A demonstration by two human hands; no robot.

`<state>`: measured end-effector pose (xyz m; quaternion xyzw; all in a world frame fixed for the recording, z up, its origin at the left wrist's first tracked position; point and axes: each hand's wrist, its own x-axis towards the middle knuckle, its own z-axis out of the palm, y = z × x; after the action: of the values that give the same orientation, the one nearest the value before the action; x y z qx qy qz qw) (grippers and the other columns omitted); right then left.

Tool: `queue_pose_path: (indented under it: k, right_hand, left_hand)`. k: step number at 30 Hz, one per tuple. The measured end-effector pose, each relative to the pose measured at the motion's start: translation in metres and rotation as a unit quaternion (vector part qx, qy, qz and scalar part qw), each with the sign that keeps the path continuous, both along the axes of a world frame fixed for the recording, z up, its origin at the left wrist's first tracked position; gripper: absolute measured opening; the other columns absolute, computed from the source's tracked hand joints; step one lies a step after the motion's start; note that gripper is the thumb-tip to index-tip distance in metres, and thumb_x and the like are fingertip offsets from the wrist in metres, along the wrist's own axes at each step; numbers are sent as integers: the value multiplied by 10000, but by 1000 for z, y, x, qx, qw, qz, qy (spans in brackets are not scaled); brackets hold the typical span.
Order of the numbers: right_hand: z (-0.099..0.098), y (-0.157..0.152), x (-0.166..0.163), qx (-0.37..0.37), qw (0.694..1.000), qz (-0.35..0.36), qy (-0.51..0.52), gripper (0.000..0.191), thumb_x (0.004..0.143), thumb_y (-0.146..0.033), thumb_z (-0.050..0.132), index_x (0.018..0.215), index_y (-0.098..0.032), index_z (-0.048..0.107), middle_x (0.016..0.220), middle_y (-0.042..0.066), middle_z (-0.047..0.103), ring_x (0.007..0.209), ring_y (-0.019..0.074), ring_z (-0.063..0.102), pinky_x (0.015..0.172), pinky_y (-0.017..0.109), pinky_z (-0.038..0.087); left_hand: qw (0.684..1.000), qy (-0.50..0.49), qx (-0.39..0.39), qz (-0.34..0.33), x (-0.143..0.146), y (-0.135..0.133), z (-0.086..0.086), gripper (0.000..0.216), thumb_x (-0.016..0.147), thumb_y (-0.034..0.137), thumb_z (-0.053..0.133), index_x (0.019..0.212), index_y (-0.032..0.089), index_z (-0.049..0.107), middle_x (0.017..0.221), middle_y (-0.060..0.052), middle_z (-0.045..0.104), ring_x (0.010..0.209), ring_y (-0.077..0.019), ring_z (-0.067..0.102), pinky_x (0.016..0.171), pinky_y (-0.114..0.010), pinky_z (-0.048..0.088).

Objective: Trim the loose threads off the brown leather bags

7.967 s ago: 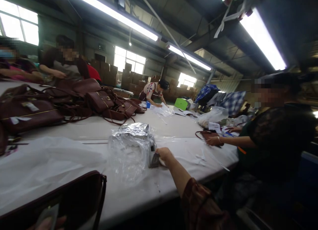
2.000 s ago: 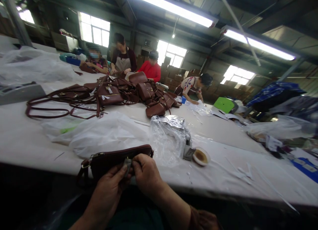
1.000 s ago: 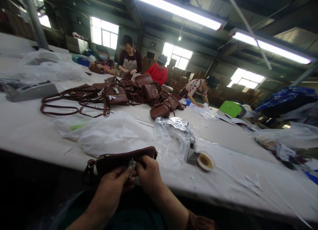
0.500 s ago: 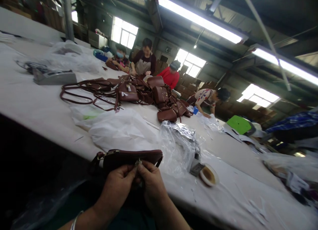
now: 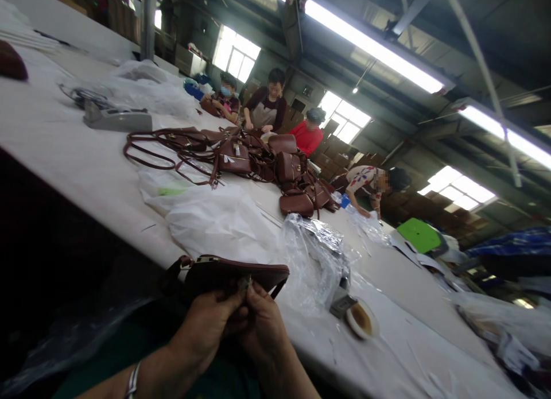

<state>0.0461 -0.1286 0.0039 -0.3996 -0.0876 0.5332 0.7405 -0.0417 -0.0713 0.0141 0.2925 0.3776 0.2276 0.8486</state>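
Note:
A dark brown handbag point(image 5: 258, 271) with a zipped top is at the table's near edge, in front of my body. My left hand point(image 5: 210, 318) and my right hand point(image 5: 264, 316) meet at its near side, fingers closed together. Between the thumbs and fingertips a small metal fitting point(image 5: 248, 281) shows, too small to identify further. The bag's lower part is dark and partly hidden behind my hands. White plastic sheeting point(image 5: 224, 221) lies just beyond the bag.
Several brown handbags point(image 5: 236, 158) with straps are heaped mid-table. Clear plastic wrap point(image 5: 305, 267) and a roll of tape point(image 5: 361, 320) lie to the right. A grey tape dispenser point(image 5: 118, 119) stands at left. Several people work across the table; one wears a red top point(image 5: 307, 136).
The view has swung left, so the scene sits farther right, and a brown object now shows at the far left edge. Both hands stay closed at the bag's fitting, their fingers slightly shifted.

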Motion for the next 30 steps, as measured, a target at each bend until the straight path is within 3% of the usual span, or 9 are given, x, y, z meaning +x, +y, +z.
queue_pose_path:
  k: [4,9,12,16,22,28,30]
  right_hand:
    - [0,1,0,-12,998,9,-54,271,660,-363,808,848,-197,706,907,58,689,826,195,635,790,310,523]
    - [-2,5,-4,27,999,-3,-34,239,694,-366,795,855,-210,712,864,24,687,782,147,631,758,253,509]
    - [-3,4,-3,29,998,-14,-50,278,751,-422,751,897,-187,720,850,36,690,731,139,621,699,243,500]
    - [-3,-7,6,23,988,1,-150,415,845,-520,621,1005,-147,706,881,82,698,760,188,630,704,300,492]
    - [-11,-24,22,-70,965,-25,-250,357,833,-402,649,1069,-141,704,911,83,713,829,186,634,712,271,451]
    - [-3,-20,26,-59,933,-64,-348,327,770,-345,695,1052,-179,713,990,60,720,899,209,640,811,312,482]
    - [0,-17,28,-62,926,-73,-365,327,773,-377,692,1024,-169,723,930,55,722,870,207,639,797,308,490]
  left_hand:
    - [1000,-16,6,-7,-1,-2,-1,378,569,360,864,850,136,745,782,-57,705,609,-120,613,588,-247,554]
    - [999,-6,28,-17,2,-2,1,382,548,378,863,808,128,739,748,-67,718,617,-149,636,610,-270,559]
    - [996,18,81,-27,3,3,3,376,594,419,825,822,134,735,748,-67,727,653,-183,659,638,-293,564]
    - [978,47,192,-71,-1,13,4,405,615,425,804,914,159,740,881,-83,754,860,-262,694,759,-322,561]
    - [954,75,283,-58,2,19,-1,395,650,447,772,930,170,733,956,-87,759,952,-280,686,862,-328,526]
    - [887,194,415,-50,6,20,-1,263,688,451,729,843,239,753,869,-32,759,882,-261,679,839,-293,497]
    - [865,215,451,-42,6,19,1,227,681,431,730,816,251,761,870,-29,756,883,-261,672,848,-287,484]
